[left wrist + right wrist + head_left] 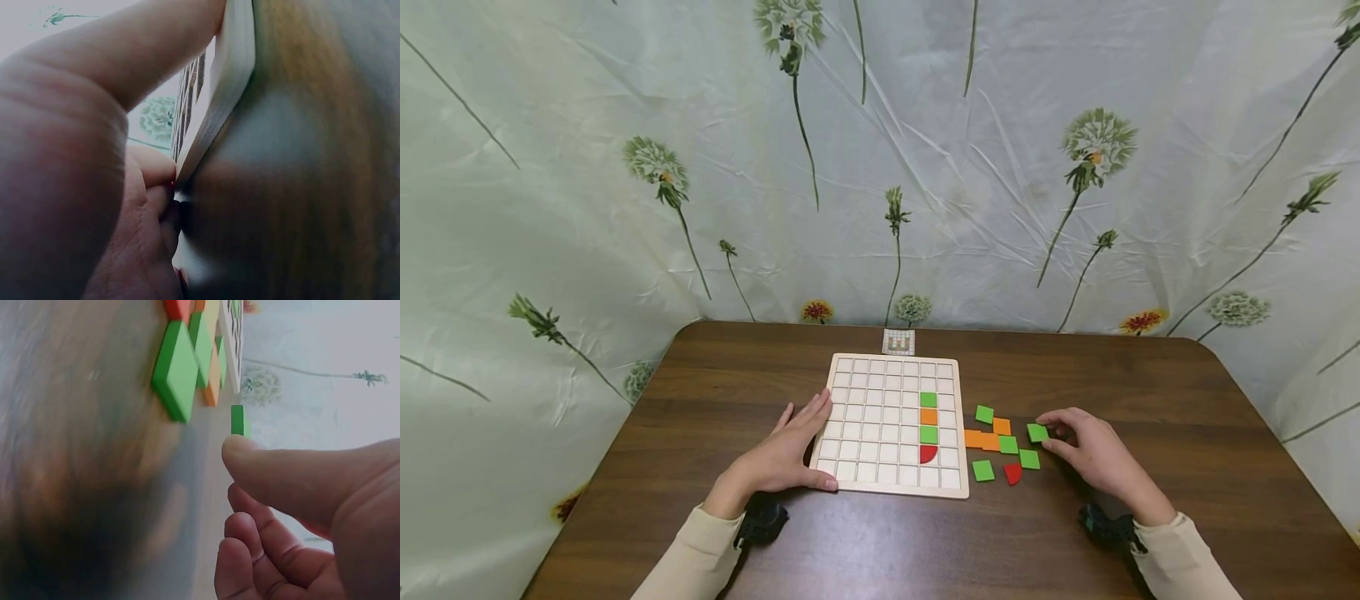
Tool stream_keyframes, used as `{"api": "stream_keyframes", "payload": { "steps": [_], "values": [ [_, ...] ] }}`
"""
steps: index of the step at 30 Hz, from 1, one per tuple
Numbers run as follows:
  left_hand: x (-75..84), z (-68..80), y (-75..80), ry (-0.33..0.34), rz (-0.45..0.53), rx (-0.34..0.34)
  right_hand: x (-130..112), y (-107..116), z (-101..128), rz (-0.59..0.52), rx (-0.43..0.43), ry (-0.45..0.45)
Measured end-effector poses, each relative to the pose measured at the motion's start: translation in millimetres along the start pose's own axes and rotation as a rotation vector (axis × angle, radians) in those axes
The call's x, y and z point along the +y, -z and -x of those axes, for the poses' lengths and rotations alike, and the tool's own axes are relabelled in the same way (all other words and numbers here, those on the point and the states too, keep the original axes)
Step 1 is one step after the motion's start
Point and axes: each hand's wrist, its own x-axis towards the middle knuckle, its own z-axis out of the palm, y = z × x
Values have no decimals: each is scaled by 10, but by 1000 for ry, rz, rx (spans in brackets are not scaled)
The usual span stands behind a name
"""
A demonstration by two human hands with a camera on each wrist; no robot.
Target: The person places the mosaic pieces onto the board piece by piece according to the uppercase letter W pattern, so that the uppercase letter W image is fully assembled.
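Note:
A pale wooden grid board [880,417] lies in the middle of the brown table [737,392]. One of its columns holds a green tile [928,399], an orange tile [928,416], another green one and a red quarter-round piece [928,453]. My left hand [808,442] rests flat against the board's left edge [228,81], fingers straight, thumb along the front corner. To the right of the board, my right hand [1051,432] pinches a loose green tile [1037,432] on the table; the right wrist view shows the thumb [262,459] at this tile [238,420].
Several loose green, orange and red tiles [1000,446] lie between the board and my right hand, close together [187,362]. A small picture card [898,342] lies at the table's far edge. A flower-print sheet hangs around the table.

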Motion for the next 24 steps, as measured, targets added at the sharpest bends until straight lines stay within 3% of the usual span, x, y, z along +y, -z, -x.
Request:
{"api": "stream_keyframes", "payload": {
  "steps": [24],
  "values": [
    [6, 16, -7, -17, -1, 10, -499, -209, -68, -67, 24, 81]
  ]
}}
